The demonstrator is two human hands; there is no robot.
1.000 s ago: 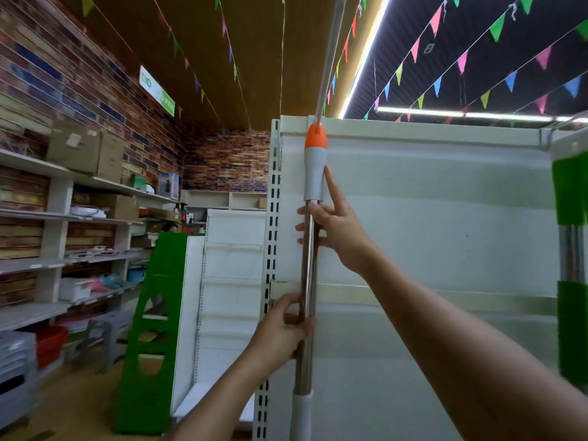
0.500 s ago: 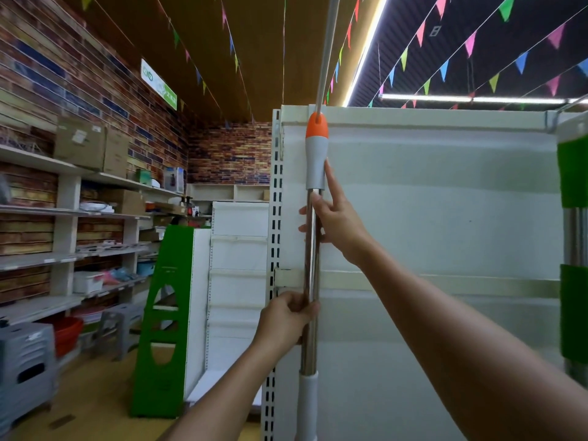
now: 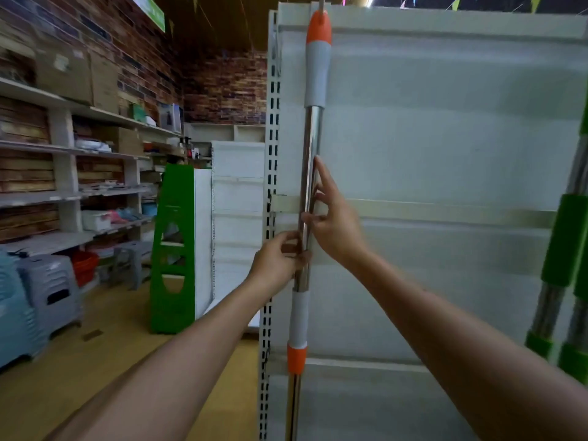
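Observation:
A long chrome pole point(image 3: 310, 144) with grey and orange collars stands upright against the white shelf panel point(image 3: 445, 138). My left hand point(image 3: 278, 261) grips the chrome shaft just above the lower grey collar point(image 3: 299, 319). My right hand point(image 3: 334, 218) holds the shaft a little higher, thumb and lower fingers round it, index finger stretched up along it. The upper grey and orange collar point(image 3: 317, 58) sits near the panel's top. The pole's two ends run out of view.
A slotted white upright point(image 3: 272, 154) edges the panel beside the pole. Green-sleeved poles point(image 3: 560, 249) lean at the right. A green shelf end point(image 3: 173, 249), grey stools point(image 3: 51, 291) and wall shelves with boxes point(image 3: 63, 148) line the left aisle over the wooden floor.
The view has tilted down, so the lower grey and orange collar shows. My right hand has slid down the shaft, away from the upper collar and closer to my left hand.

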